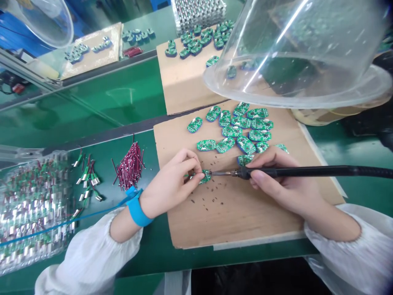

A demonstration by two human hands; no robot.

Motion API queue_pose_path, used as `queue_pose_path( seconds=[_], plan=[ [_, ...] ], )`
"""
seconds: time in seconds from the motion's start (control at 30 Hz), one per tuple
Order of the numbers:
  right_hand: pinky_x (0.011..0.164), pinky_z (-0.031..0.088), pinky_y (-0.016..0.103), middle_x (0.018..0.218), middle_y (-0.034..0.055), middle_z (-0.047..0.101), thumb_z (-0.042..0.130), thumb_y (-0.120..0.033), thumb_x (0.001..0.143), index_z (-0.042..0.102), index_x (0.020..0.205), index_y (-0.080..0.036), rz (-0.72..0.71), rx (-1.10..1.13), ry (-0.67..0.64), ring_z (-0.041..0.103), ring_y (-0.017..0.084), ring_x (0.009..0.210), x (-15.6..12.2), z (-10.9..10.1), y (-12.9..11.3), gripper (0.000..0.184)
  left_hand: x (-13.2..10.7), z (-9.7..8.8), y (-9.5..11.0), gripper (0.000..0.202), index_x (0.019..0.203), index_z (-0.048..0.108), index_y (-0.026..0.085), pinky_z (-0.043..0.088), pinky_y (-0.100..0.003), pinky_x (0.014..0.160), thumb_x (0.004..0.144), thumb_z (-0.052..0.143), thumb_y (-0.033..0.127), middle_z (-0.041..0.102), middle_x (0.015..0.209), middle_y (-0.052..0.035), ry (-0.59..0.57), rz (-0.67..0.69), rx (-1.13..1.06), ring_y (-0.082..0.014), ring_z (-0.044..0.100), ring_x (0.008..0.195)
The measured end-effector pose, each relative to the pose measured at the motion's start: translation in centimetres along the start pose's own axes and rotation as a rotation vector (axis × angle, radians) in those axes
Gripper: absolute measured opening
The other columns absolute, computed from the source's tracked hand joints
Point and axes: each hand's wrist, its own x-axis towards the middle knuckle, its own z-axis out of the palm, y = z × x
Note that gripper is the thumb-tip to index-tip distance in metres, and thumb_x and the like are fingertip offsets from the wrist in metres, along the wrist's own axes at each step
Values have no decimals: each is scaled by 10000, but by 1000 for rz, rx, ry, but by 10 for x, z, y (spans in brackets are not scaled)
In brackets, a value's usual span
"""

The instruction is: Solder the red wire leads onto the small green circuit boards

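On the flat brown cardboard sheet (233,217), near its middle, the left hand (175,180), with a rubbery blue strap (136,209) round its wrist, pinches a small oval green circuit board (205,176) between thumb and fingertips. The right hand (276,180) is closed pen-style round a slim black soldering iron (307,171), whose metal tip touches that board. Left of the sheet lie a bundle of thin red wires (130,164) and a clear plastic tray (27,205) packed with small wired metal parts. Toward the sheet's far edge, loose green boards (242,129) lie scattered, and a clear dome (294,53) hangs above its far right corner.
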Motion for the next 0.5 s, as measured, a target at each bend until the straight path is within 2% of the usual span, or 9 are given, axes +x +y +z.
queue_pose_path(
  seconds=[0.17, 0.37, 0.5],
  plan=[
    [541, 460, 313, 728, -19, 647, 704, -333, 931, 650, 959, -295, 2, 7, 10, 596, 151, 601, 0, 0, 1, 72, 0, 2, 0, 107, 872, 577, 170, 472, -277, 767, 962, 598, 116, 526, 1063, -21, 6, -4, 12, -115, 532, 853],
    [498, 476, 268, 647, -31, 639, 663, -319, 968, 639, 931, -272, 69, 220, 98, 598, 128, 529, -2, 0, 0, 64, 1, 3, -2, 157, 822, 545, 174, 491, -279, 794, 957, 605, 118, 535, 1048, -21, 26, -10, -20, -130, 555, 901],
    [485, 474, 251, 613, -32, 626, 683, -323, 956, 643, 910, -255, 63, 237, 117, 591, 121, 513, 0, 1, -2, 91, 1, 3, -4, 121, 846, 581, 178, 497, -280, 777, 954, 619, 138, 560, 1054, -24, 24, -26, -19, -133, 566, 899]
  ],
)
